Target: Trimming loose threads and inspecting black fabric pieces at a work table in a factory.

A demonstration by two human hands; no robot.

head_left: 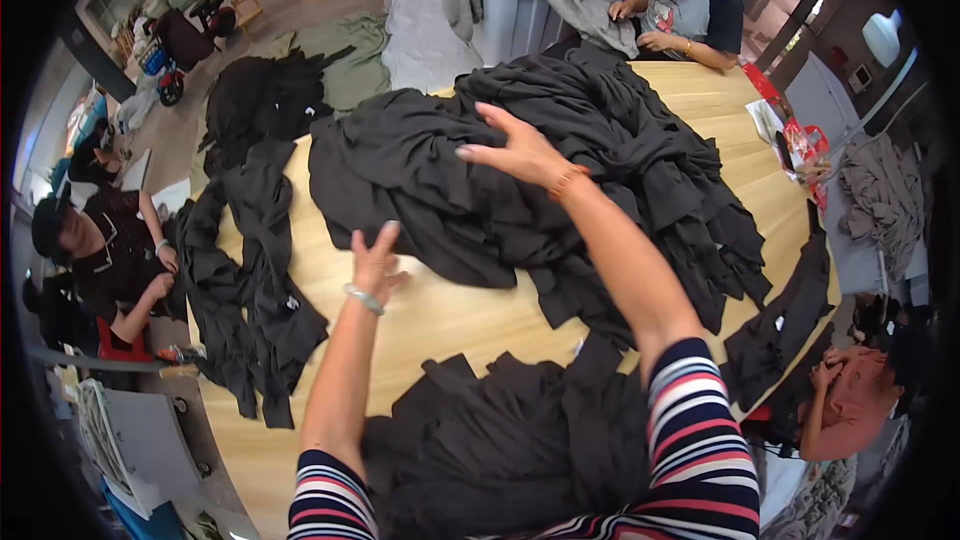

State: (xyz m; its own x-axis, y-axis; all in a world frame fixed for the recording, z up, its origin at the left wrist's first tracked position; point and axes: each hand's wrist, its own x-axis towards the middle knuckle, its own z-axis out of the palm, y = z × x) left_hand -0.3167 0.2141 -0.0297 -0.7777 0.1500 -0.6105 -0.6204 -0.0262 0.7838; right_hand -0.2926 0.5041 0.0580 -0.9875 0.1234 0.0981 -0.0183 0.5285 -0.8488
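Both my arms stretch out over a round wooden table (400, 330) heaped with black garments. My left hand (376, 265) is open, its fingers apart, just by the near left edge of a black garment (400, 155) spread in the middle. Over that same cloth my right hand (520, 147) is open too, thumb and fingers spread, gripping nothing. Whether either hand touches the fabric I cannot tell. A larger pile of black garments (640, 140) lies to the right. Close to my body is another black pile (510, 430).
More black garments (245, 270) hang over the table's left edge, and one (785, 315) lies at the right. Behind the table stands a pale bin (515, 15) draped with grey cloth. People sit at the far side (690, 15), left (110, 250) and right (855, 400).
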